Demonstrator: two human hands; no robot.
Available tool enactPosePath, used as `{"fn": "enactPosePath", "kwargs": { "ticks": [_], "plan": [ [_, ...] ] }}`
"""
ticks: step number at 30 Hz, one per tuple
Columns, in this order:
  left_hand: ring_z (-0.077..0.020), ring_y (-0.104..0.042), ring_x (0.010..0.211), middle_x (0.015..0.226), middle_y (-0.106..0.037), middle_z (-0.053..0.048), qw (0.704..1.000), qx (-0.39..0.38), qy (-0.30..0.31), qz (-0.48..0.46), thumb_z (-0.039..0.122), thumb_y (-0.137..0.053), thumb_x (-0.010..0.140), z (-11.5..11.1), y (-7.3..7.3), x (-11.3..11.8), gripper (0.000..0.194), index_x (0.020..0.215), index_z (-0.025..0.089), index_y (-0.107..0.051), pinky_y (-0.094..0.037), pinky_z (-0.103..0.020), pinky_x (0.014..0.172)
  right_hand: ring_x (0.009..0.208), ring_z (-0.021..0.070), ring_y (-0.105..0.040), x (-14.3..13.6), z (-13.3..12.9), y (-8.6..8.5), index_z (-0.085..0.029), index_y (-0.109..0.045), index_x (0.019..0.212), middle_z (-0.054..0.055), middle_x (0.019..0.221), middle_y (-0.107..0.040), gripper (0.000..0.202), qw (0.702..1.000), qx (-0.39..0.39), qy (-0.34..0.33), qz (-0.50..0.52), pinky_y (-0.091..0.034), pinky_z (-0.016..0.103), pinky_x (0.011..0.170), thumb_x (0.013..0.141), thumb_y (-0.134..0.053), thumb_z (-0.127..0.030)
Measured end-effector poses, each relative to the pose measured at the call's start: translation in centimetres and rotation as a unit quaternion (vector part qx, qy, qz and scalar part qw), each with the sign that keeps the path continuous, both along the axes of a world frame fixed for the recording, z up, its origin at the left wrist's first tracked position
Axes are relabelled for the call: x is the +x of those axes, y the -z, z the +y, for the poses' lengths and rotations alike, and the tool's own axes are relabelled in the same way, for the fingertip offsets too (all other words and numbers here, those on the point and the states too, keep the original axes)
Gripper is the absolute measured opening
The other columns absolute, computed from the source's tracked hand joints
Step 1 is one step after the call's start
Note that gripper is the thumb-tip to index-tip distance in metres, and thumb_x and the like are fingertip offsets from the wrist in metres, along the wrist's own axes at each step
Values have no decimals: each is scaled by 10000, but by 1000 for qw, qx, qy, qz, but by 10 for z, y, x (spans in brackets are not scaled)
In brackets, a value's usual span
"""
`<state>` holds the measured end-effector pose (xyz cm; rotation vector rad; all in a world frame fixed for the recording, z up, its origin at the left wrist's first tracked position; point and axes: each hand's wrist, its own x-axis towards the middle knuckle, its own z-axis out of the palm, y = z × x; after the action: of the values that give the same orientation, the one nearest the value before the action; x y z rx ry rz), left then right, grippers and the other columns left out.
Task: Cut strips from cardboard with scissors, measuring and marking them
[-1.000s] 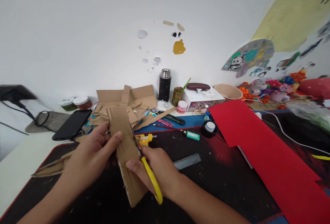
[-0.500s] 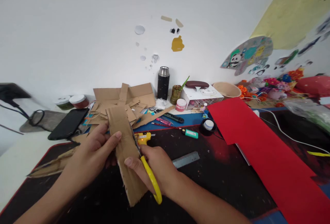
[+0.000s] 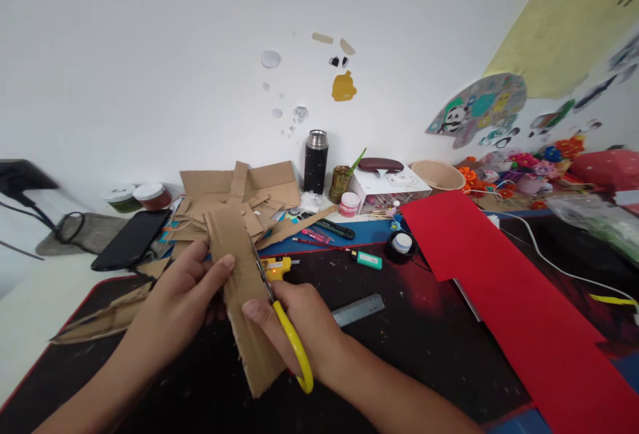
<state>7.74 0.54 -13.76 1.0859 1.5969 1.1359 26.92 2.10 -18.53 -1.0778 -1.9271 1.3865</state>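
A long strip of brown cardboard (image 3: pixel 239 287) is held at a slant over the dark mat. My left hand (image 3: pixel 192 287) pinches its left edge, thumb on top and fingers beneath. Yellow-handled scissors (image 3: pixel 292 341) are in my right hand (image 3: pixel 299 327), with their blades along the strip's right edge. Part of the blades is hidden by the cardboard. Just behind the scissors lies a yellow glue gun (image 3: pixel 277 267), partly covered. A metal ruler (image 3: pixel 358 310) rests to the right of my right hand.
Cardboard scraps (image 3: pixel 264 184) are piled at the back, beside a black bottle (image 3: pixel 316 164). A phone (image 3: pixel 132 241) lies at left. Large red sheets (image 3: pixel 509 287) cover the right side. A green lighter (image 3: pixel 368 260) and black tape roll (image 3: pixel 401 247) sit mid-table.
The hands, cardboard strip and scissors hold nearly the same positions. The view has shifted very slightly, and the scissor blades appear slightly more apart at the strip's edge.
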Motion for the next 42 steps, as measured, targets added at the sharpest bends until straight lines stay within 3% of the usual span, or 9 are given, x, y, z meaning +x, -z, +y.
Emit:
{"fn": "enactPosePath", "kwargs": {
  "ticks": [10, 17, 29, 34, 39, 42],
  "plan": [
    [-189, -585, 552, 781, -719, 30, 1000, -14, 16, -22, 639, -850, 746, 1, 0, 1, 852, 1428, 225, -550, -504, -278, 470, 873, 260, -794, -1, -2, 3, -198, -830, 1106, 88, 992, -842, 463, 999, -30, 12, 14, -560, 285, 711, 1058, -658, -625],
    [-180, -538, 497, 689, -677, 55, 1000, -3, 24, -14, 654, -830, 771, 2, 2, -1, 848, 1431, 212, -533, -474, -269, 437, 884, 272, -806, -2, -2, 3, -195, -827, 1115, 90, 1007, -852, 482, 999, -38, 15, 18, -560, 287, 695, 1053, -646, -638],
    [-195, -599, 558, 778, -723, 27, 999, -8, 17, -35, 605, -850, 759, 0, -2, 5, 854, 1449, 222, -521, -506, -278, 470, 759, 226, -751, -2, -3, -1, -167, -804, 1007, 85, 886, -821, 510, 1000, -15, 26, -3, -482, 257, 610, 1071, -595, -629],
    [-194, -578, 528, 714, -692, 35, 999, -12, 36, -26, 616, -834, 769, 1, 0, 6, 837, 1428, 203, -524, -492, -279, 462, 819, 253, -777, -2, 1, 4, -167, -805, 1059, 104, 950, -836, 564, 999, -24, 29, 14, -536, 280, 660, 1071, -570, -679],
    [-170, -517, 471, 610, -633, 50, 998, -14, 53, -15, 641, -819, 790, 1, 6, 6, 787, 1373, 170, -577, -439, -253, 430, 923, 264, -792, 0, 6, 6, -180, -791, 1126, 95, 1053, -836, 617, 994, -56, 18, 94, -580, 299, 746, 1070, -541, -741],
    [-170, -525, 490, 649, -656, 44, 999, -6, 42, -30, 657, -829, 786, 1, 3, 3, 812, 1401, 188, -579, -458, -256, 437, 863, 243, -760, 2, 7, 7, -176, -782, 1098, 77, 986, -815, 640, 993, -50, 23, 106, -556, 283, 718, 1060, -541, -767]
  ]
}}
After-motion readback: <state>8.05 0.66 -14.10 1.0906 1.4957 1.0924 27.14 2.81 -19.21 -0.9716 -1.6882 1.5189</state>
